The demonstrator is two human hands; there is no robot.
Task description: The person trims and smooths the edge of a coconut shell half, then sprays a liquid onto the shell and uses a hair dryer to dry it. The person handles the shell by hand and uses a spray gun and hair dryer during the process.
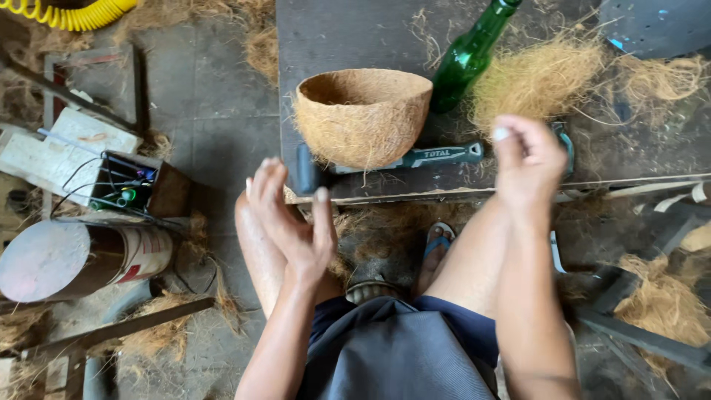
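A green bottle [469, 55] lies tilted on the dark bench [355, 33], its base just beside a bowl [363, 115] of coconut fibre. A hammer [415, 158] lies along the bench edge under the bowl's near side. A pile of loose fibre [537, 74] sits right of the bottle. The bowl lies between and beyond both hands. The left hand [292, 222] is open, fingers spread, empty. The right hand [527, 159] is loosely curled and empty.

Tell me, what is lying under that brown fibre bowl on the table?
A hammer lies under the coconut-fibre bowl: its dark head sticks out left, its green grip right. The middle of the handle is covered. Behind the bowl leans a green glass bottle.
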